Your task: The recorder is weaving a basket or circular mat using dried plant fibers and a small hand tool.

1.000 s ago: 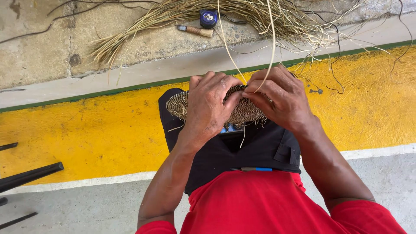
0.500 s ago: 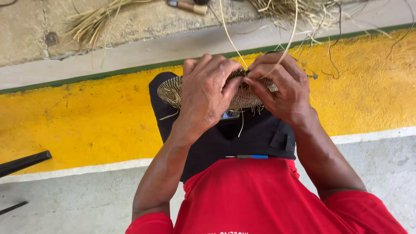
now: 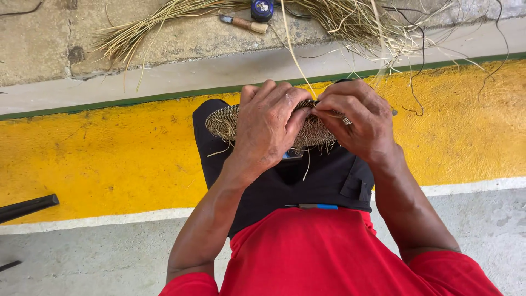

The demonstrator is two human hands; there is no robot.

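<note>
Half the weave (image 3: pixel 224 123) hides under our left hand (image 3: pixel 268 129) and right hand (image 3: pixel 359 118). Both pinch its rim, a strand (image 3: pixel 293 52) rising between them.

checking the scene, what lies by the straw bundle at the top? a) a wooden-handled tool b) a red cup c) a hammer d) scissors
a: a wooden-handled tool lies on the concrete beside the straw bundle, above both hands working the woven piece.
</note>
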